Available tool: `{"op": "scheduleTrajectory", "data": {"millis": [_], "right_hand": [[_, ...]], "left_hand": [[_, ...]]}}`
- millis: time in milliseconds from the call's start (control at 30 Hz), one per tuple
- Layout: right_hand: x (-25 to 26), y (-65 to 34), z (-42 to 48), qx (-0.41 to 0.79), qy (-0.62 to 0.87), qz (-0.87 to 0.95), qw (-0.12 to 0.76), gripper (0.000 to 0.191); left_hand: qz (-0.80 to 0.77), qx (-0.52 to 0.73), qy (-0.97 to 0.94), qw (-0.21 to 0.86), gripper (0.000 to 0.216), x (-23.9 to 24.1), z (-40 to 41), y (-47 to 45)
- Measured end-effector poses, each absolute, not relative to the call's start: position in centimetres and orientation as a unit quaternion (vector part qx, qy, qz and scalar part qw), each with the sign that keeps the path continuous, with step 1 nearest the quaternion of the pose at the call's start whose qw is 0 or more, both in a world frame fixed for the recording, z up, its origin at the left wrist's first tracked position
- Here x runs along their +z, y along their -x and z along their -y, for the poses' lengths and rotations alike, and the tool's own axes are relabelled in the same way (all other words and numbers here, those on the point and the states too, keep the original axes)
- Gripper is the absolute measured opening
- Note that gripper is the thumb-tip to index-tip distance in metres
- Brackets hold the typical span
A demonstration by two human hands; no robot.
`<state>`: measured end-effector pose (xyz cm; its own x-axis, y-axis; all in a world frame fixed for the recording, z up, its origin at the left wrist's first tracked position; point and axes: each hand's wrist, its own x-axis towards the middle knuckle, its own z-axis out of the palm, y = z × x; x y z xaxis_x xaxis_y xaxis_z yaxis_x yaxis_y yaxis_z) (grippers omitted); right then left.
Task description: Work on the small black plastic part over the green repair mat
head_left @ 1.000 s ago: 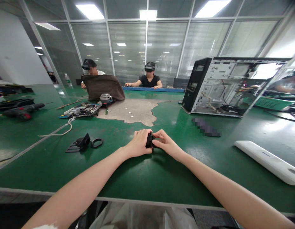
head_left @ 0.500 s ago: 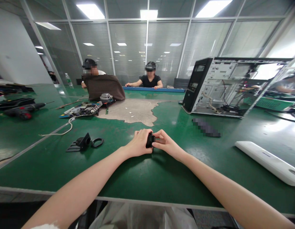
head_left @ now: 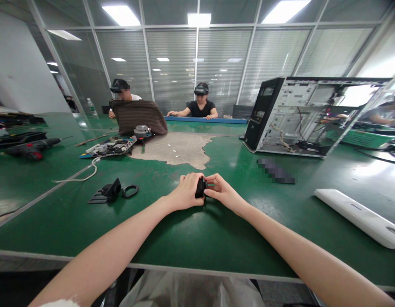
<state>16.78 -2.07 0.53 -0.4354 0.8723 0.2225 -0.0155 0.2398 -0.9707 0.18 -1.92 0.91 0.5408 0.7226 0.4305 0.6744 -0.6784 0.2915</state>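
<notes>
Both my hands meet over the green table (head_left: pixel 191 238) around a small black part (head_left: pixel 200 187). My left hand (head_left: pixel 185 192) is closed round its left side. My right hand (head_left: pixel 220 191) pinches its right side with thumb and fingers. Most of the part is hidden between the hands. To the left on the table lie a black bracket piece (head_left: pixel 108 191) and a black ring (head_left: pixel 130 191), apart from my hands.
An open computer case (head_left: pixel 299 115) stands at the right rear. A white panel (head_left: pixel 360 216) lies at the right. A circuit board (head_left: pixel 109 147), a cable (head_left: pixel 85 170) and a drill (head_left: pixel 27 150) are at the left. Two people sit across the table.
My hands have barely shifted; they keep holding the small black part in the same spot.
</notes>
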Motion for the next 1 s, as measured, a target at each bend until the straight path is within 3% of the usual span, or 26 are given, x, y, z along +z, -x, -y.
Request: {"op": "scheduleTrajectory", "data": {"millis": [267,533,767,1000], "right_hand": [[0.50,-16.56,2.26,0.532,0.343,0.641,0.435,0.025],[0.28,-16.65,1.92,0.523,0.383,0.639,0.413,0.029],[0.73,-17.02,2.41,0.543,0.317,0.663,0.407,0.036],[0.53,-16.64,2.27,0.523,0.352,0.652,0.422,0.023]], "left_hand": [[-0.391,0.269,-0.879,0.034,0.052,0.86,1.88,-0.06],[-0.397,0.265,-0.878,0.037,0.053,1.01,1.96,-0.13],[-0.392,0.264,-0.881,0.026,0.054,0.79,1.73,-0.12],[-0.396,0.268,-0.878,0.031,0.053,0.74,1.74,-0.15]]}}
